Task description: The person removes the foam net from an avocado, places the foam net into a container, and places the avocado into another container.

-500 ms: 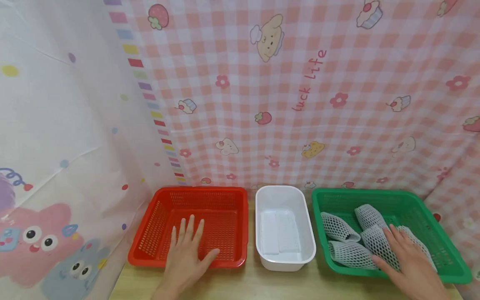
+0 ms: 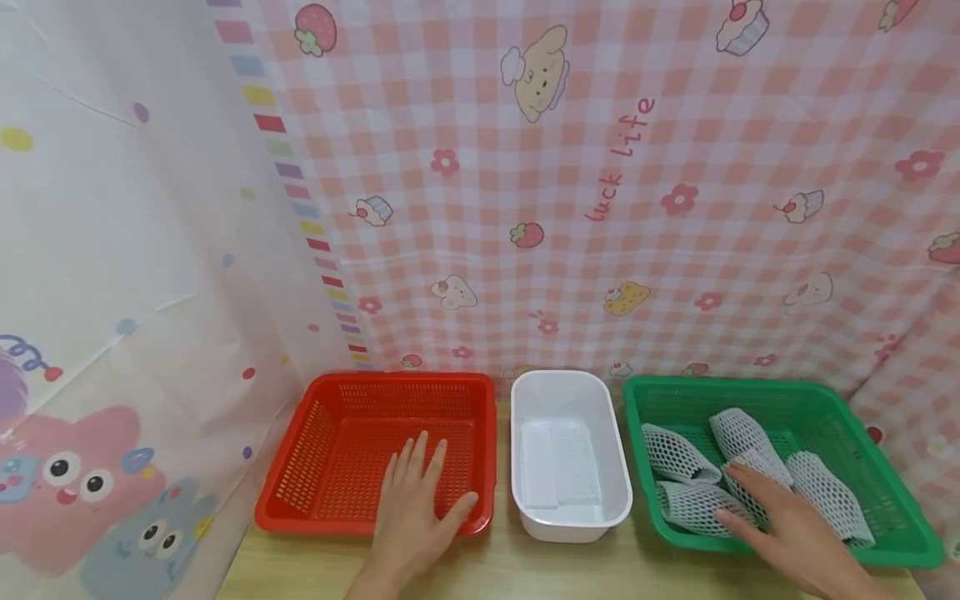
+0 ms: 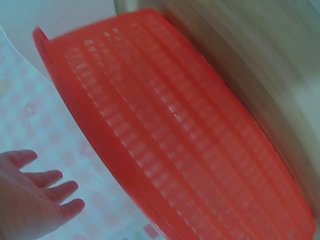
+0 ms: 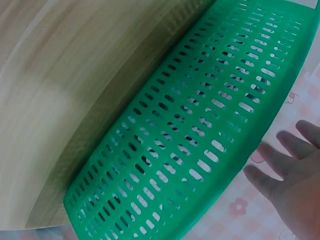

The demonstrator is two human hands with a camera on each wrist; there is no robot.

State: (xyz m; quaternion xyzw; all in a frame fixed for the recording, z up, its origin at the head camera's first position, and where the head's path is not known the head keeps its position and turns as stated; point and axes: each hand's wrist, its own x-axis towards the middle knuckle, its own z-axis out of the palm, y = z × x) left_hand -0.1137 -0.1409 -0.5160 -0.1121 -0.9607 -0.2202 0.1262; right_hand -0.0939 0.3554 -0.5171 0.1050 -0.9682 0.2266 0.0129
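Note:
My left hand (image 2: 414,508) hovers over the front rim of a red plastic basket (image 2: 352,446), fingers straight and thumb spread, holding nothing. In the left wrist view, its fingers are apart from the basket's outer wall. Over the front of a green plastic basket (image 2: 750,383) is my right hand (image 2: 795,533), its fingers extended above several white foam net sleeves. One sleeve (image 2: 757,461) lies partly hidden under the fingers; whether they touch it I cannot tell. Around it lie a left sleeve (image 2: 678,454), a front sleeve (image 2: 697,508) and a right sleeve (image 2: 828,497).
A white plastic tub (image 2: 572,532) stands between the two baskets, with pale flat shapes at its bottom that are hard to make out. All three containers rest on a wooden table (image 2: 525,575). A pink checked cloth (image 2: 480,208) hangs close behind them.
My left hand has shifted to the right along the red basket's front. My right hand has moved left over the green basket, uncovering the right-hand net sleeve.

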